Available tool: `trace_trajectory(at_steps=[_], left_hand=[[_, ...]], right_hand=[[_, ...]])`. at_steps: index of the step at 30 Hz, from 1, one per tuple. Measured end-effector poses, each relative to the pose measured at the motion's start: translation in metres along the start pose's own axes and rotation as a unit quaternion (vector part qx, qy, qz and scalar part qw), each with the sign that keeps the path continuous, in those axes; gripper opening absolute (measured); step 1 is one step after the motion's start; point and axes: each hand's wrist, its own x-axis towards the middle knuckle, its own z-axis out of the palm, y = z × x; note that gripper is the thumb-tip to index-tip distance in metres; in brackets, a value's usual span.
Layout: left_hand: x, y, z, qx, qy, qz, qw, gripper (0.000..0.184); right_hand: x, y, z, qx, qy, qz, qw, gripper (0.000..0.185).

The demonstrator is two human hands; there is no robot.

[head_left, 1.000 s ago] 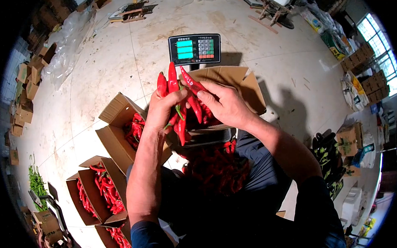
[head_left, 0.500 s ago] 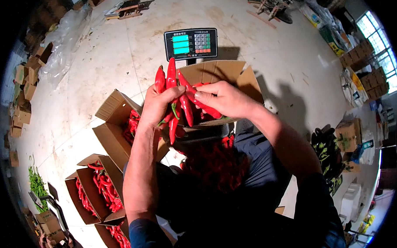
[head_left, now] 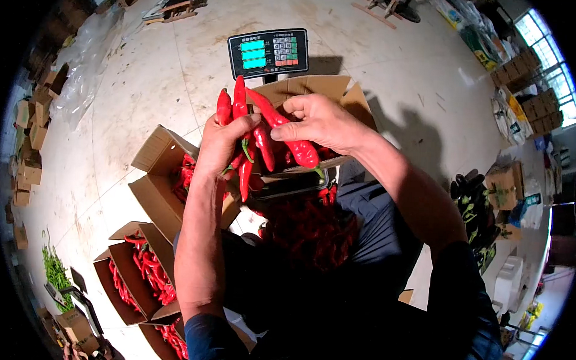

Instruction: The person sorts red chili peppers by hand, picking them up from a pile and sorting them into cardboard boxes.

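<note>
Over the front box point(head_left: 359, 107), gripping a bunch point(head_left: 240, 101) of red peppers in the left hand point(head_left: 225, 138), closing the fingers behind it and laying the thumb across its front. Fanning some ends upward above that thumb and others downward below it, with green stems showing among them. Just beside the bunch, pinching one long pepper point(head_left: 300, 151) in the right hand point(head_left: 321, 124), pressing with the thumb on the near side. Slanting that pepper from its thin tip at upper left, close by the bunch, down to its thick end and green stem at lower right. Touching or only overlapping there: cannot tell. Holding both above more red peppers lying inside the front box. Sitting with trousered legs point(head_left: 379, 215) on the near side of it, around a dark heap point(head_left: 311, 235) of red peppers; too shadowed to tell what is bearing the heap. Facing a lit scale display point(head_left: 267, 52) standing just beyond the front box. Having a side box point(head_left: 153, 197) of red peppers standing open near the left forearm, and more red peppers filling the lower boxes point(head_left: 127, 277) nearer the body. Farther off, green peppers point(head_left: 56, 270) lying at far left, and dark eggplants point(head_left: 472, 215) heaping up at right.
</note>
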Motion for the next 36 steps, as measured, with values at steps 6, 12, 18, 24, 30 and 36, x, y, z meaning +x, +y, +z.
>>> trace_trajectory(at_steps=[6, 12, 18, 24, 30, 36], left_hand=[[-0.001, 0.0, 0.003, -0.021, -0.001, 0.005, 1.0, 0.017], [-0.002, 0.003, 0.0, -0.055, -0.008, 0.005, 0.998, 0.018], [-0.007, 0.008, 0.002, -0.084, -0.024, 0.029, 0.996, 0.017], [-0.011, 0.008, 0.004, -0.09, -0.055, 0.028, 0.994, 0.019], [-0.012, 0.007, 0.008, -0.006, -0.051, 0.05, 0.997, 0.024], [-0.005, 0.001, 0.003, -0.108, -0.08, 0.033, 0.99, 0.045]], right_hand=[[0.006, 0.005, -0.003, 0.034, 0.046, 0.01, 0.998, 0.027], [0.004, 0.001, -0.002, -0.139, 0.139, -0.021, 0.98, 0.037], [0.003, 0.007, -0.014, -0.577, 0.18, -0.078, 0.793, 0.035], [-0.004, -0.007, 0.006, -0.112, 0.044, -0.034, 0.992, 0.061], [0.003, -0.001, 0.019, -0.078, 0.004, -0.083, 0.993, 0.056], [-0.004, -0.011, 0.007, 0.089, -0.004, -0.011, 0.996, 0.021]])
